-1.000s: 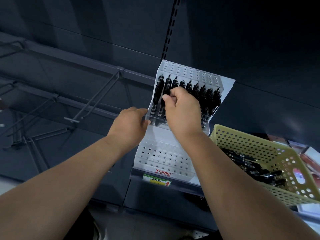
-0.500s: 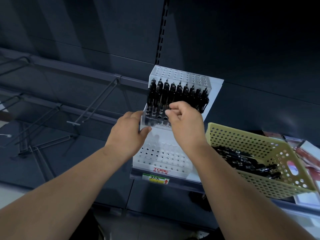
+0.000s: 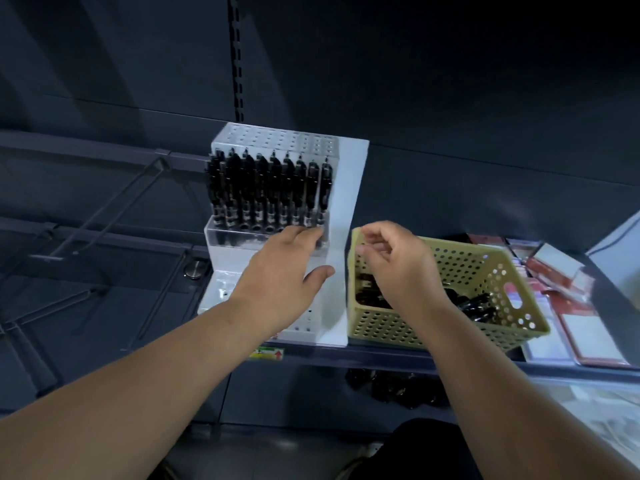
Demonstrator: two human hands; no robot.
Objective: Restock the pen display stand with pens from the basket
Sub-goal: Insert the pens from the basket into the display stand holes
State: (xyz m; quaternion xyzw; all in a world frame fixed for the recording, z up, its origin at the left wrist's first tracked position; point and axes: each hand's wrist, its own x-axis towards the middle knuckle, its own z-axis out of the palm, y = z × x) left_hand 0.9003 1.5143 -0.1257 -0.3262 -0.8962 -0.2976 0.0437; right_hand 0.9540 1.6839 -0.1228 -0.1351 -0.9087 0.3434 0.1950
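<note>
A white stepped pen display stand [image 3: 341,188] sits on a dark shelf, its middle tier filled with a row of black pens [image 3: 268,188]. My left hand [image 3: 282,282] rests on the stand's lower tiers, fingers spread and touching the clear front of the pen row. To the right stands a yellow perforated basket [image 3: 485,268] with several black pens [image 3: 476,306] inside. My right hand [image 3: 398,265] hovers over the basket's left end, fingers curled and loosely pinched, with nothing visible in them.
Red and white packets [image 3: 568,299] lie right of the basket on the shelf [image 3: 381,355]. Bare metal display hooks [image 3: 114,202] stick out of the dark back panel at the left. A yellow price label [image 3: 266,353] is on the shelf edge.
My right hand has left the pen row and moved right and down to above the basket. My left hand slid right along the stand. The view has shifted to the right.
</note>
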